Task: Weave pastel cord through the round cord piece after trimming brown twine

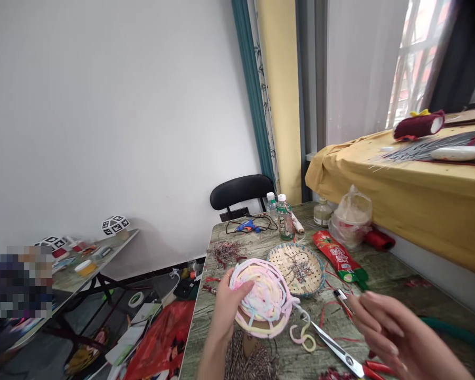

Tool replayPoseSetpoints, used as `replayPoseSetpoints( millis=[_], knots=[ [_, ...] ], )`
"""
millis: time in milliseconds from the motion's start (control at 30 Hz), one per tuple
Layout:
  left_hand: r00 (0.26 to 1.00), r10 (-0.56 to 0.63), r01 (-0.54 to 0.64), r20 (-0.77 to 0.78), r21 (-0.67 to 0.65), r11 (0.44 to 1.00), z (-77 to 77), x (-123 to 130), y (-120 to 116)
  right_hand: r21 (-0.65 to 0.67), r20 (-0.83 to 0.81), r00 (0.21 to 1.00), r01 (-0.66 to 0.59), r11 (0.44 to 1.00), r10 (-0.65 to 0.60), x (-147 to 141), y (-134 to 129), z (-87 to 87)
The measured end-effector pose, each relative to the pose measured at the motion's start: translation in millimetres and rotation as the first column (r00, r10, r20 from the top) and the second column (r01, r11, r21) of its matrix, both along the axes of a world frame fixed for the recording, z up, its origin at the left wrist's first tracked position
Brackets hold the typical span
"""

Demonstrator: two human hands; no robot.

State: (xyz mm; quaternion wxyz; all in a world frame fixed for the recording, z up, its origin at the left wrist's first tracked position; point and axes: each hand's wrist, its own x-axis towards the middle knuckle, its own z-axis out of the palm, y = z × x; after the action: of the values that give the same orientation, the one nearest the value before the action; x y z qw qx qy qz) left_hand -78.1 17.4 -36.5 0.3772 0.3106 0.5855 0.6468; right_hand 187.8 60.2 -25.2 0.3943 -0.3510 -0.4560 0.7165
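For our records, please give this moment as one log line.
left hand: holds pastel disc; right hand: near scissors; tray: behind disc

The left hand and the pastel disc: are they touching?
Touching. The head view shows the left hand gripping the disc by its edge, thumb pressed across the front.

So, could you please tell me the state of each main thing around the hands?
Pastel disc: held, gaps between some outer coils
Left hand: gripping the disc's edge
Right hand: loosely open, nothing visible in it
Scissors: lying down, apparently closed
Front bottle: upright, capped
Back bottle: upright, capped
Glue gun: lying down
Woven tray: holding scraps
Red packet: lying flat
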Motion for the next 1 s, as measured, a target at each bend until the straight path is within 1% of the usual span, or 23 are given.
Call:
replayPoseSetpoints(
  millis=[67, 100, 133, 267, 333, 400, 500, 600, 667, 733, 833, 900, 1000],
  knots=[
    [0.997, -0.015, 0.013, 0.071, 0.031, 0.999, 10.0, 6, -5, -0.103, -0.049, 0.993, -0.113, 0.988, 0.108, -11, -4, -8.0],
    [0.995, -0.016, 0.012, 0.098, 0.041, 0.999, 14.3, 9, -8, -0.122, -0.054, 0.989, -0.14, 0.983, 0.135, -15, -5, -11.7],
    [0.993, -0.015, 0.01, 0.118, 0.048, 0.999, 18.2, 11, -9, -0.113, -0.041, 0.988, -0.151, 0.982, 0.147, -17, -3, -14.6],
    [0.987, -0.013, 0.003, 0.16, 0.063, 0.998, 30.4, 19, -14, -0.022, 0.048, 0.983, -0.176, 0.984, 0.176, -27, 8, -17.6],
    [0.986, -0.008, -0.004, 0.168, 0.073, 0.997, 34.7, 24, -15, 0.051, 0.119, 0.977, -0.184, 0.982, 0.177, -33, 15, -16.4],
    [0.985, 0.004, -0.019, 0.174, 0.085, 0.996, 37.4, 29, -17, 0.148, 0.193, 0.969, -0.183, 0.972, 0.153, -39, 20, -16.2],
    [0.983, 0.028, -0.046, 0.182, 0.097, 0.994, 38.8, 33, -18, 0.272, 0.306, 0.94, -0.236, 0.933, 0.148, -45, 22, -18.0],
    [0.978, 0.068, -0.089, 0.196, 0.099, 0.991, 38.8, 32, -18, 0.303, 0.406, 0.888, -0.354, 0.885, 0.216, -45, 19, -16.7],
    [0.973, 0.097, -0.121, 0.21, 0.103, 0.987, 38.8, 30, -19, 0.32, 0.435, 0.869, -0.395, 0.861, 0.237, -41, 16, -11.0],
    [0.968, 0.116, -0.144, 0.223, 0.111, 0.983, 39.2, 30, -20, 0.339, 0.439, 0.868, -0.4, 0.851, 0.233, -37, 12, -2.3],
    [0.962, 0.128, -0.161, 0.24, 0.124, 0.979, 41.2, 33, -22, 0.345, 0.437, 0.875, -0.377, 0.86, 0.208, -30, 8, 8.4],
    [0.959, 0.137, -0.173, 0.249, 0.128, 0.977, 43.5, 35, -23, 0.358, 0.436, 0.885, -0.338, 0.87, 0.164, -26, 8, 9.1],
    [0.957, 0.156, -0.192, 0.246, 0.127, 0.973, 46.5, 35, -25, 0.406, 0.451, 0.89, -0.272, 0.873, 0.067, -22, 11, 1.2]
  ],
)
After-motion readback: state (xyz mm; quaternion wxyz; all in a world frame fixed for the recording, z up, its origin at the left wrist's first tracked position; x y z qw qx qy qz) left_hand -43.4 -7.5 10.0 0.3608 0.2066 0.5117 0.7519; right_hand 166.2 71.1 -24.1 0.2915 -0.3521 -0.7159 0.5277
